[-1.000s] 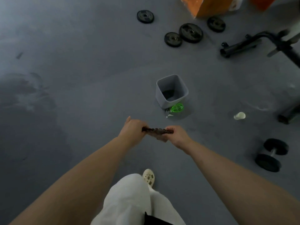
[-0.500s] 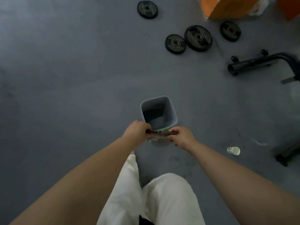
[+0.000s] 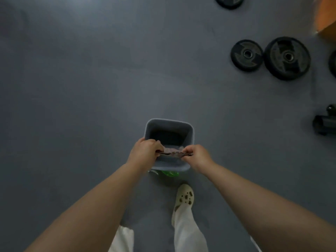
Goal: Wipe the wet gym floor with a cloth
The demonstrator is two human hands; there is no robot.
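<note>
A twisted brownish cloth stretches between both hands, right over the open top of a grey square bucket standing on the grey gym floor. My left hand grips the cloth's left end with curled fingers. My right hand pinches the right end. The bucket's inside looks dark; what it holds cannot be made out.
A green bottle lies against the bucket's near side. My foot in a cream clog stands just behind it. Black weight plates lie at the right, with a black bench leg and an orange block.
I have walked up to the bucket. Both hands, still holding the twisted cloth, went from short of the bucket to directly above its opening.
</note>
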